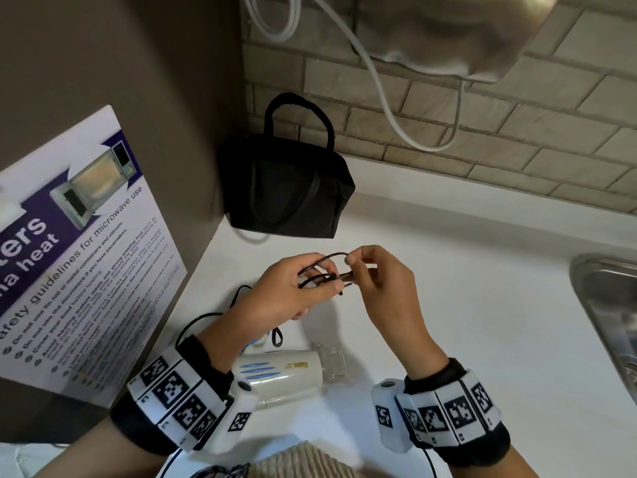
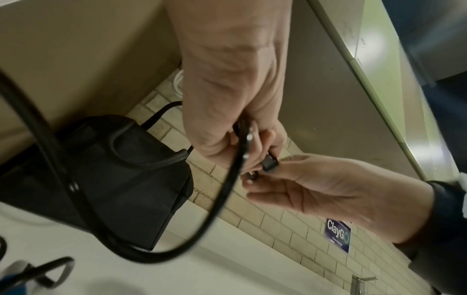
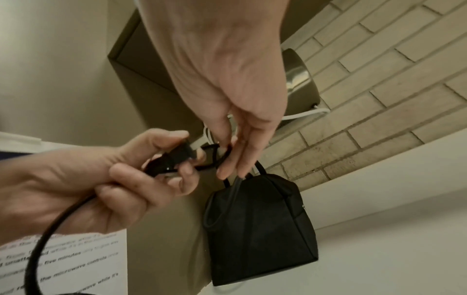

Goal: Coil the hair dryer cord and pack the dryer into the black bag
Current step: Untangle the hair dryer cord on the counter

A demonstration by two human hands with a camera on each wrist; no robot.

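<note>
A white hair dryer [image 1: 282,374] lies on the white counter [image 1: 465,305] between my wrists. Its black cord [image 1: 203,322] runs up from the counter into my left hand [image 1: 324,284]. That hand grips a small bundle of cord loops together with the plug [image 3: 177,157]. My right hand [image 1: 355,262] pinches the top of a cord loop [image 1: 331,256] between thumb and forefinger, right against the left hand. The black bag [image 1: 286,188] stands upright in the back corner, handles up, beyond both hands. I cannot tell whether its top is open.
A microwave safety poster [image 1: 79,253] leans on the left wall. A steel sink [image 1: 606,305] sits at the right edge. White cables [image 1: 396,98] hang down the brick wall from a metal unit [image 1: 448,36] above. A clear nozzle [image 1: 332,363] sits at the dryer's front.
</note>
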